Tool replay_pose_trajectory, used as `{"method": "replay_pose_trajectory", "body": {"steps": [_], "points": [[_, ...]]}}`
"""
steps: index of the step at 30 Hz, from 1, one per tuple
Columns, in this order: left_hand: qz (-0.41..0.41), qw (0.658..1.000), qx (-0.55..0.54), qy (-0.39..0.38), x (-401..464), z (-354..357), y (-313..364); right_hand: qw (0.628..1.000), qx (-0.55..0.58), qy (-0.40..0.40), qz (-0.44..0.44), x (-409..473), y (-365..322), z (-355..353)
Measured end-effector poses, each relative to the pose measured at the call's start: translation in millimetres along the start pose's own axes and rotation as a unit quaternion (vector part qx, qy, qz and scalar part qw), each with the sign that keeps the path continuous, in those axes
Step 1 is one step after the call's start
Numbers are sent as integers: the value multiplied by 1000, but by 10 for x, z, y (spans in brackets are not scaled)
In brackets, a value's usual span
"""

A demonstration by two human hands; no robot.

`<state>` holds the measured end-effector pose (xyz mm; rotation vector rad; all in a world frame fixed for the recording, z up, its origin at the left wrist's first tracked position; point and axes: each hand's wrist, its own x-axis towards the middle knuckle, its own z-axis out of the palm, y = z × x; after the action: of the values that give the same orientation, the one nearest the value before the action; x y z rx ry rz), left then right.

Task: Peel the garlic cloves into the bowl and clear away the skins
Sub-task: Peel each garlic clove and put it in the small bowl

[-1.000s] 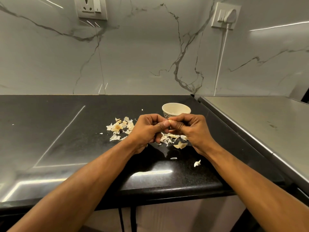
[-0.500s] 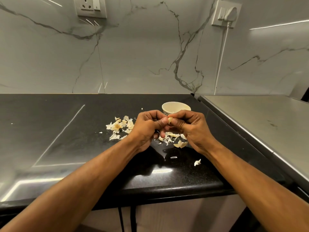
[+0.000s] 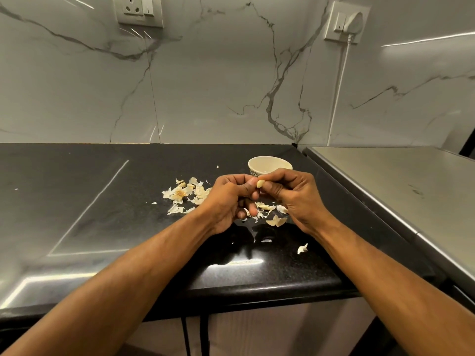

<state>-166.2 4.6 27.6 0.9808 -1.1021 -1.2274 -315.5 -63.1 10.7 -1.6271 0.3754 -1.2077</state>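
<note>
Head view: right hand (image 3: 295,199) pinches clove (image 3: 260,183); left hand (image 3: 228,201), fingers curled, touches it. Skins (image 3: 185,194) lie on counter (image 3: 102,201) beside bowl (image 3: 270,164).

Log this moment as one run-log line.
step: peeling | right hand: pinches garlic clove | left hand: fingers on clove | bowl: behind hands | skins: scattered on countertop

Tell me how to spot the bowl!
Look at the black counter, near its right end by the steel top. Just behind the two hands sits the bowl, small, round and cream. The skins nearby are flat, papery scraps.
</note>
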Motion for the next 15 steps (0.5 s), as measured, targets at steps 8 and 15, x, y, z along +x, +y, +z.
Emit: {"method": "replay_pose_trajectory", "body": {"steps": [8, 15], "points": [[25, 999, 3, 45, -1, -18, 12, 998, -51, 6, -25, -22, 2, 8], [31, 994, 48, 94, -6, 43, 41, 998, -68, 16, -7, -11, 13, 4]]}}
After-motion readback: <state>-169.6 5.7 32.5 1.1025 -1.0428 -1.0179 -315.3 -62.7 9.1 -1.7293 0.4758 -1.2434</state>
